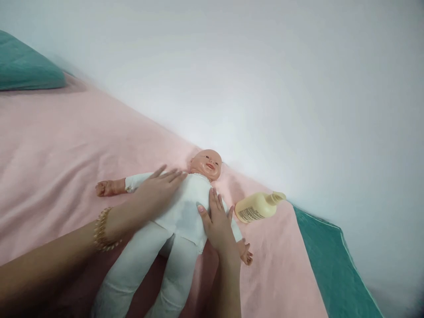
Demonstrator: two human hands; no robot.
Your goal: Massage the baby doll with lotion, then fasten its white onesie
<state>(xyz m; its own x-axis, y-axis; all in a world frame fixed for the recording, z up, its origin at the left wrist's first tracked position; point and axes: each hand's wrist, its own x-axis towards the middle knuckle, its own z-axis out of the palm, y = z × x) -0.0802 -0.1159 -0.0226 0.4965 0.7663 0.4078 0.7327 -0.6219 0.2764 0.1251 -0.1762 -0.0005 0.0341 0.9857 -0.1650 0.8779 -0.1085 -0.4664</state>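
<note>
A baby doll in white clothes lies on its back on a pink sheet, head toward the wall. My left hand lies flat with fingers stretched out on the doll's upper chest and shoulder; a beaded bracelet is on that wrist. My right hand rests open on the doll's side, fingers extended over its torso and arm. Neither hand holds anything.
A cream lotion bottle lies on its side just right of the doll. A teal pillow sits at the far left. Teal bedding shows at the right edge of the sheet. A white wall runs behind.
</note>
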